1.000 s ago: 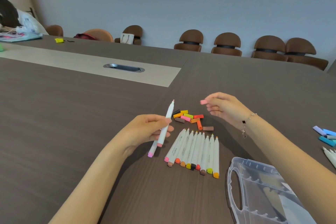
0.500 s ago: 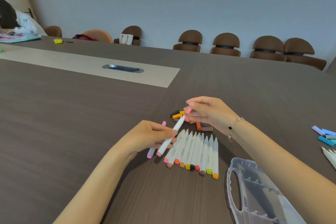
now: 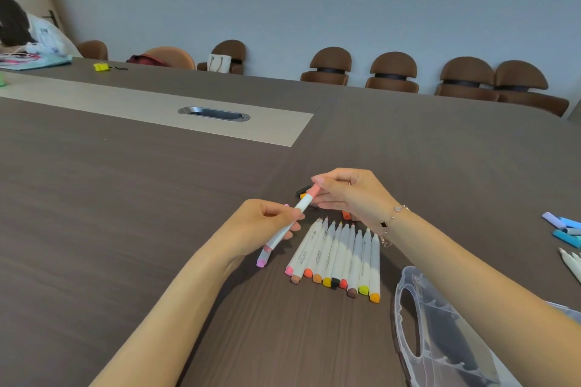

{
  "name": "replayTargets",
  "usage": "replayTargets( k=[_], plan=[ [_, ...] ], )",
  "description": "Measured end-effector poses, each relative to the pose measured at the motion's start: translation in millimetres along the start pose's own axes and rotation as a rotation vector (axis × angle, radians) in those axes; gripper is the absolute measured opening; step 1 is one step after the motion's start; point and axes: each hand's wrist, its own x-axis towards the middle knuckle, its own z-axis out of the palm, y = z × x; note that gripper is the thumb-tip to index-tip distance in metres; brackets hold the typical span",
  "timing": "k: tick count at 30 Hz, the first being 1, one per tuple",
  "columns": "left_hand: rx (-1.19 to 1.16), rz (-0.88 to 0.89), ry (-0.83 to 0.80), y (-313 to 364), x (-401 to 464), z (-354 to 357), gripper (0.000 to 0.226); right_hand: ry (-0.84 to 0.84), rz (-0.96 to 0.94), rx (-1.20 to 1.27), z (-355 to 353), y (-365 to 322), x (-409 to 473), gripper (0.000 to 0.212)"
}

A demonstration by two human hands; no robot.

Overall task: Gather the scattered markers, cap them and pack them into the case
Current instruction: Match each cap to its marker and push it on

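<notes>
My left hand (image 3: 262, 225) grips two white markers: one (image 3: 287, 228) points up and right, and a second with a pink end (image 3: 262, 261) lies behind it. My right hand (image 3: 347, 195) pinches a salmon-pink cap (image 3: 312, 190) seated on the tip of the upper marker. A row of several uncapped white markers (image 3: 338, 256) lies on the table just below both hands. Loose caps (image 3: 345, 214) lie mostly hidden behind my right hand. The clear plastic case (image 3: 440, 333) lies open at the lower right.
More caps in blue and lilac (image 3: 562, 228) and further white markers (image 3: 570, 264) lie at the right edge. The brown table has a metal cable slot (image 3: 213, 113). Chairs line the far wall; a person's belongings sit far left.
My right hand carried the pink cap from up in the air down onto the marker tip. My left hand tilted the marker toward it.
</notes>
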Motion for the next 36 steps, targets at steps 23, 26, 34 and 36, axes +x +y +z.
replayTargets(
  k=[23,26,34,36],
  plan=[
    [0.525,0.006,0.387,-17.3,14.3,15.8,0.030,0.058,-0.035,-0.958,-24.1,18.8,36.8,0.021],
    [0.503,0.004,0.381,-17.0,15.5,16.2,0.036,0.022,-0.026,-0.997,-16.7,22.0,37.8,0.020],
    [0.351,0.098,0.303,-16.1,13.7,-8.1,0.013,0.027,-0.048,-1.064,-9.7,24.7,44.8,0.027],
    [0.482,0.154,0.219,-14.7,10.2,2.9,0.012,0.043,-0.061,-1.068,-11.4,26.6,45.0,0.026]
  ],
)
